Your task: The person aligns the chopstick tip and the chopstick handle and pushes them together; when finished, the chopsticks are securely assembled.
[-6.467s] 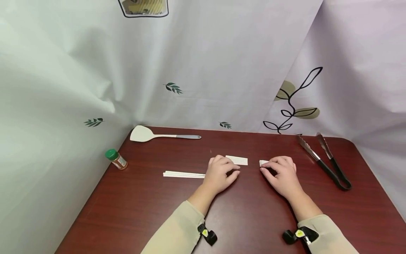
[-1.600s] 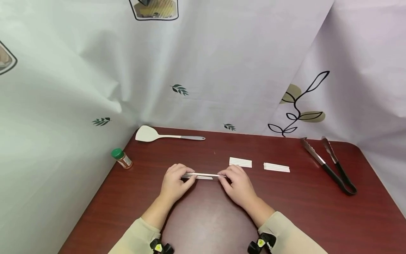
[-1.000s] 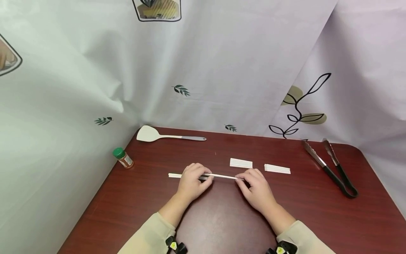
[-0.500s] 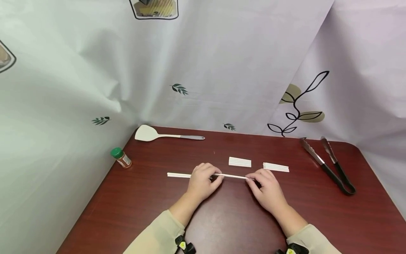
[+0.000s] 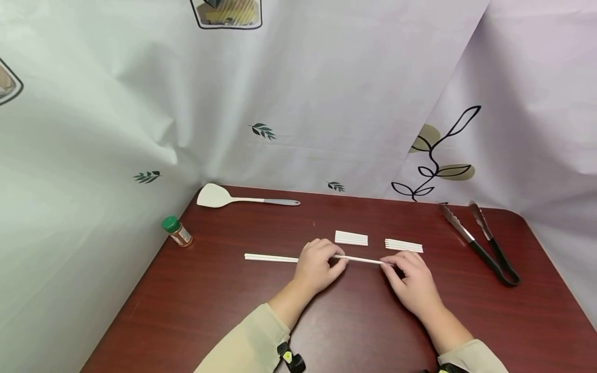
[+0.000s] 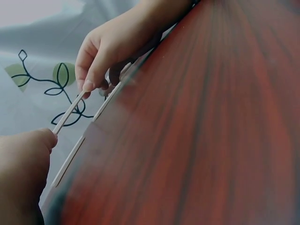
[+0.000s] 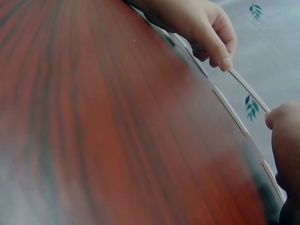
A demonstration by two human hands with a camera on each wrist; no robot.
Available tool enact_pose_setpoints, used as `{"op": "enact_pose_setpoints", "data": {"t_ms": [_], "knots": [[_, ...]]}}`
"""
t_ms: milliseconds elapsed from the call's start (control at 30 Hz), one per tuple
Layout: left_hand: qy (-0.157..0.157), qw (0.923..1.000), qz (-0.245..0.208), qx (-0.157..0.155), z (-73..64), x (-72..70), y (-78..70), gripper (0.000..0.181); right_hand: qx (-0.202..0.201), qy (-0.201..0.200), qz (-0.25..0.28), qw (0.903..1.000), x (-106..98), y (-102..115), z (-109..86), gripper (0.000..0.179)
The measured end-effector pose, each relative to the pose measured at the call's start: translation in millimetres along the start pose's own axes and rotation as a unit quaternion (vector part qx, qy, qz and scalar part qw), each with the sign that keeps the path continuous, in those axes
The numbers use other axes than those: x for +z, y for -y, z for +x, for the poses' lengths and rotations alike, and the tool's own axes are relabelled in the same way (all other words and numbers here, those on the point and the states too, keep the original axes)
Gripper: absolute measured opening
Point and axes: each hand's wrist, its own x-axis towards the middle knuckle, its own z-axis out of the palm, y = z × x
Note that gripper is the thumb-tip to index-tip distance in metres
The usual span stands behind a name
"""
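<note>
A thin white stick spans the space between my two hands, a little above the table in the wrist views. My left hand pinches its left end, and my right hand pinches the other end between thumb and fingertips. Farther left lie two matching white sticks, side by side, their right ends hidden behind the left hand. Just beyond the hands, one flat row of several short white sticks rests on the table, with a second similar row to its right, close behind the right hand.
A white spatula with a grey handle lies along the back edge. The green-capped spice jar stands near the left edge. Tongs with black handles lie spread at the right. Printed cloth hangs behind the table.
Earlier the hands were at the short rows; then they held a stick over the left sticks. Since then both hands have carried it rightward, leaving two sticks showing on the left.
</note>
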Motion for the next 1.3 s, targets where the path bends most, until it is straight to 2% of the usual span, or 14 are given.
{"op": "enact_pose_setpoints", "data": {"t_ms": [433,600,733,933,1100,1300], "knots": [[0.03,0.9995,-0.003,0.007,10.0,17.4,-15.3,0.01,0.014,-0.013,-0.01,0.9998,-18.6,-12.1,-8.1,0.021],[0.027,0.9993,-0.014,0.022,11.9,20.8,-18.0,0.011,0.022,-0.019,0.0,0.9996,-20.2,-12.2,-10.0,0.025],[0.035,0.9981,-0.032,0.039,11.1,21.9,-19.5,0.01,0.021,-0.008,0.021,0.9995,-20.3,-11.1,-12.2,0.026],[0.066,0.9943,-0.056,0.062,9.2,21.0,-20.6,0.005,0.017,0.017,0.045,0.9987,-16.1,-6.2,-13.5,0.025],[0.097,0.9898,-0.083,0.063,8.8,19.4,-20.2,0.002,0.008,0.04,0.065,0.9971,-8.1,-0.1,-13.0,0.026],[0.134,0.9833,-0.098,0.075,10.5,22.4,-21.0,0.006,0.01,0.03,0.054,0.9981,-7.1,1.3,-12.8,0.028]]}}
